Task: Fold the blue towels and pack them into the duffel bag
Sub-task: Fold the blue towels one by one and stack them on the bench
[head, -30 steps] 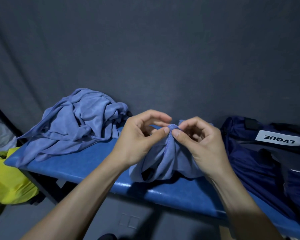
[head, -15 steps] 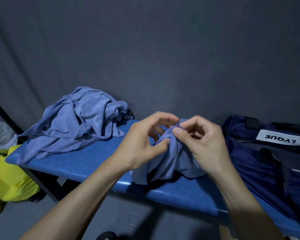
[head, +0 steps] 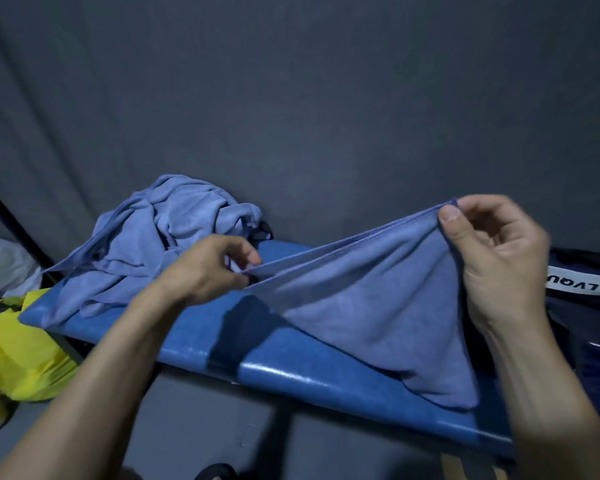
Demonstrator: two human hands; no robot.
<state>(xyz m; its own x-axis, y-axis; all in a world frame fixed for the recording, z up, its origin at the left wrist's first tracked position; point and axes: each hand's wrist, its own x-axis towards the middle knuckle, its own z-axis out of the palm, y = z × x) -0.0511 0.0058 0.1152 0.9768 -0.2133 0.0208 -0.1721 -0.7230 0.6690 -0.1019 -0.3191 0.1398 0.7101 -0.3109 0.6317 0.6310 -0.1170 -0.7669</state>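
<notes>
A blue towel (head: pixel 378 303) hangs stretched between my two hands above the blue bench (head: pixel 194 327), its lower part draping onto the bench top. My left hand (head: pixel 212 268) pinches one end of its upper edge near the bench's middle. Higher up and to the right, my right hand (head: pixel 499 258) pinches the other end between thumb and fingers. A crumpled heap of blue towels (head: pixel 153 244) lies on the bench's left end. The dark navy duffel bag (head: pixel 589 323) with a white label sits at the right edge, partly hidden by my right hand.
A dark grey curtain wall stands right behind the bench. A yellow bag (head: pixel 18 362) lies on the floor at the left, with a white bundle (head: pixel 0 268) and a black pole (head: pixel 11 223) above it. Grey floor shows below the bench's front edge.
My hands, close together on the bunched towel before, have drawn apart. The right went up and right, the left slightly left, and the towel is now spread taut between them.
</notes>
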